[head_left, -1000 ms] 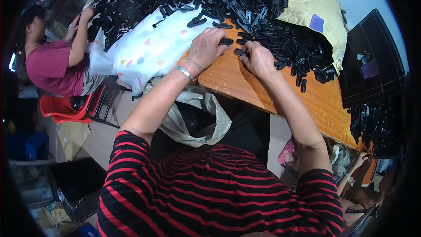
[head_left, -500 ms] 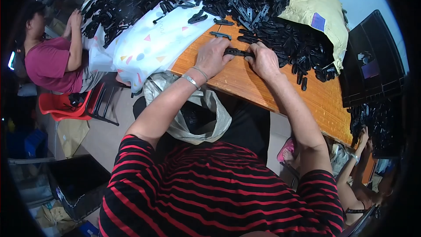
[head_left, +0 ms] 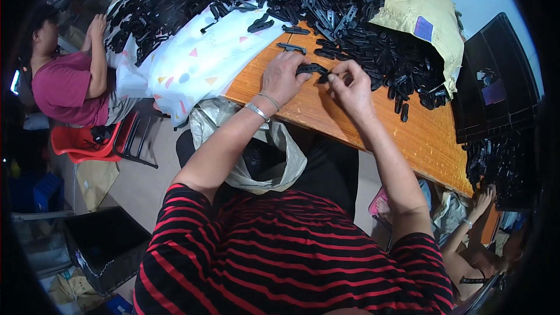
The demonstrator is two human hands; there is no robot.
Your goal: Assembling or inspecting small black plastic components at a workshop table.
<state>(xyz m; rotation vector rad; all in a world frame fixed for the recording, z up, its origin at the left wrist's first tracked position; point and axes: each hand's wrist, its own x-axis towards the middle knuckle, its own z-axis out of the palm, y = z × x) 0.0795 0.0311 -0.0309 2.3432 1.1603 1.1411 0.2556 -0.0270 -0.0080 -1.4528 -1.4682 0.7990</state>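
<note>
Above the wooden table's near edge, both my hands work on one narrow black plastic part. My left hand is closed round its left end. My right hand pinches its right end between thumb and forefinger, where a short dark bit angles down. Whether that bit is a separate piece, I cannot tell. Just beyond my left fingers a loose dark plastic clip-like part lies on the wood. A large heap of similar black parts spreads behind my hands.
A white patterned sheet drapes over the table at left. An open pale woven sack sits at my lap. A yellowish sack stands at back right. Co-workers sit at left, by a red chair, and at lower right.
My right hand has turned, its fingers now in a raised pinch at the part's right end. That end tilts down instead of lying straight. My left hand has barely moved.
</note>
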